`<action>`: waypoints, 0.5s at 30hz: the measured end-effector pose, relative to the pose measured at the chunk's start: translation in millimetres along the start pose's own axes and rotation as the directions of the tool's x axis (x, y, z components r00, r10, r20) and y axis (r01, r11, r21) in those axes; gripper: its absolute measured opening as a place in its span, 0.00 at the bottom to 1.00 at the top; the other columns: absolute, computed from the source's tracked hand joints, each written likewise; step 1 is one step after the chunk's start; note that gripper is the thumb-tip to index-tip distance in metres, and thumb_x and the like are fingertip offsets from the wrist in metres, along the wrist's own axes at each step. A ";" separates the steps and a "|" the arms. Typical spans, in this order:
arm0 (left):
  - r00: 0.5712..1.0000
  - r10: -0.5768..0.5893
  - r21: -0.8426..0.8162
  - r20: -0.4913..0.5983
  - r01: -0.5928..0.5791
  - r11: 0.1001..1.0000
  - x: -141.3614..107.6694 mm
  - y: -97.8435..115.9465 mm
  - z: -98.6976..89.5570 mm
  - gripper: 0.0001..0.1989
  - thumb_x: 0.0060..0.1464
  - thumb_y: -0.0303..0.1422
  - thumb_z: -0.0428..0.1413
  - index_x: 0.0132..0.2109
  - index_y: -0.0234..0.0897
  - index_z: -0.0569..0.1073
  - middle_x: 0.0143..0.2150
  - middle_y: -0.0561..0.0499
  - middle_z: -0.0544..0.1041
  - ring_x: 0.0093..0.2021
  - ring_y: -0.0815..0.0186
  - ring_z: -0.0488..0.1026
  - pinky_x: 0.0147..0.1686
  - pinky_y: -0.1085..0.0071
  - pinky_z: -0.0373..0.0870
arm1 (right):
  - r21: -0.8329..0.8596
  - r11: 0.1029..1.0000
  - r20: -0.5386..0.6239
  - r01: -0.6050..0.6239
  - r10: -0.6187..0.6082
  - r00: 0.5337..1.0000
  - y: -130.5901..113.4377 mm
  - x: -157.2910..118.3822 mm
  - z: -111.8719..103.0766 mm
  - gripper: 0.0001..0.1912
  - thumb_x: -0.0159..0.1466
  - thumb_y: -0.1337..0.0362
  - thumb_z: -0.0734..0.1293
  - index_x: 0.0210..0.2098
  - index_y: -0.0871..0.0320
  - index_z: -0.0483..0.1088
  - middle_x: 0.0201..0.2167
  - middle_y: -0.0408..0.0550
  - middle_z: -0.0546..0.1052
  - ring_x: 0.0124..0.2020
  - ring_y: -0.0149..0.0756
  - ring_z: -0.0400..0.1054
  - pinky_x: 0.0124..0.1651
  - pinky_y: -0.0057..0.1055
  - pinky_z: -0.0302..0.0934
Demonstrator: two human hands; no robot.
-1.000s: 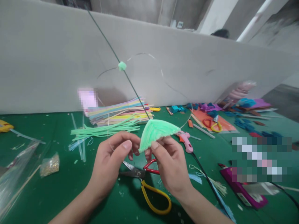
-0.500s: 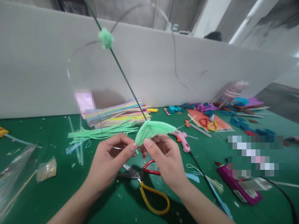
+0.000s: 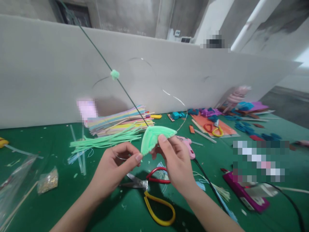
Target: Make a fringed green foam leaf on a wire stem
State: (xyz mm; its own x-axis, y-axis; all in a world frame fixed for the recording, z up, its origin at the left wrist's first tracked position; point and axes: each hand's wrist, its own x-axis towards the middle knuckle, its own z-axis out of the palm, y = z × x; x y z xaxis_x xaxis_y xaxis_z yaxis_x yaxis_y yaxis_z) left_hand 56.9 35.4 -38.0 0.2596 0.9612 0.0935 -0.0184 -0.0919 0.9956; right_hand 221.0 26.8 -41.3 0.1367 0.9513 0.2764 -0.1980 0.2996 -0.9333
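Observation:
A light green, fuzzy fan-shaped pipe-cleaner piece (image 3: 154,137) is held up between my two hands. My left hand (image 3: 120,161) pinches its lower left corner, and a thin silvery wire (image 3: 179,100) loops up behind from there and round to the right. With thumb in front and fingers behind, my right hand (image 3: 175,158) grips the lower right edge. From the fan's top corner a dark green stem (image 3: 130,98) slants up to the left, bearing a small fuzzy green ball (image 3: 115,74). Scissors (image 3: 160,206) with red and yellow handles lie open on the table beneath my hands.
Bundled pipe cleaners (image 3: 103,140) lie behind my left hand. A pink glue gun (image 3: 190,149) sits partly hidden behind my right hand. Farther right are a purple box (image 3: 243,190) and a second pair of scissors (image 3: 217,130). A white partition (image 3: 48,74) stands behind the table.
The fan has turned to show more of its ridged face, and my right hand has shifted slightly right. The stem's ball sits lower in view. The wire loop has swung.

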 end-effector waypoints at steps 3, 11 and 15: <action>1.000 -0.007 -0.049 -0.012 0.006 0.999 0.0 -1.1 1.2 0.11 0.50 0.40 0.65 0.30 0.37 0.77 0.23 0.53 0.74 0.25 0.69 0.68 0.25 0.75 0.63 | -0.029 0.999 -0.034 0.045 -0.046 0.998 -2.0 -1.7 -0.1 0.13 0.66 0.56 0.67 0.27 0.56 0.72 0.22 0.40 0.74 0.23 0.28 0.67 0.28 0.26 0.64; 0.999 -0.013 -0.111 -0.050 0.008 0.994 -1.6 -3.2 0.8 0.14 0.50 0.40 0.65 0.23 0.37 0.77 0.22 0.50 0.76 0.29 0.63 0.75 0.35 0.69 0.72 | -0.093 0.994 0.038 0.061 -0.058 0.998 -8.4 -3.8 2.1 0.16 0.66 0.54 0.66 0.26 0.56 0.74 0.23 0.43 0.75 0.25 0.32 0.68 0.29 0.30 0.64; 1.000 0.008 -0.074 -0.016 -0.010 0.997 -1.9 -2.8 -6.5 0.14 0.53 0.39 0.64 0.23 0.38 0.77 0.21 0.51 0.76 0.29 0.63 0.75 0.37 0.69 0.72 | -0.056 0.989 0.006 0.140 -0.140 0.990 -4.8 -1.6 -5.9 0.18 0.69 0.56 0.63 0.26 0.55 0.74 0.23 0.43 0.73 0.27 0.32 0.67 0.31 0.31 0.61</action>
State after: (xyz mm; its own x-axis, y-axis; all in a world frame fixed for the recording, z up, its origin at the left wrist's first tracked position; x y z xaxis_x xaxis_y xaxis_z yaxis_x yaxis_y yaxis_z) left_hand 50.2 35.6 -40.9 0.2442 0.9643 0.1021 -0.0925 -0.0816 0.9924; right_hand 227.4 23.4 -38.6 0.1568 0.9003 0.4061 -0.1225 0.4257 -0.8965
